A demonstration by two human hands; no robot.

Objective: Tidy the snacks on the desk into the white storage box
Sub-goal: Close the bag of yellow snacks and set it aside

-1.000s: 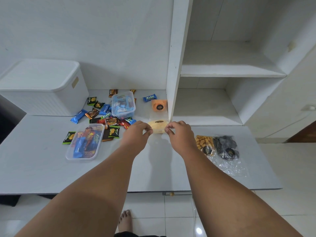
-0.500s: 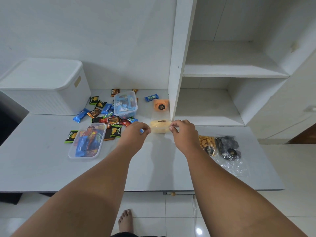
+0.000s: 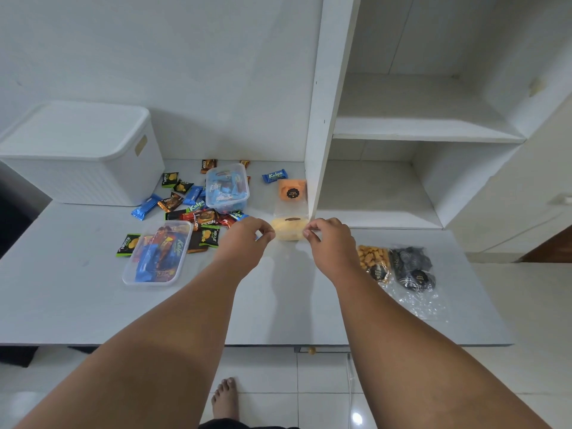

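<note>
On my desk, the lidded white storage box sits at the back-left corner. My left hand and right hand each pinch a side of the yellow snack bag, mid-desk toward the back edge.

A lidded white ribbed plastic storage box is set on the pale grey desk top. Just right of it, foil snack packets are scattered around two clear plastic tubs; farther right, two clear biscuit bags are laid.

A home room: a white desk with built-in shelves, tiled floor, bare foot.
</note>
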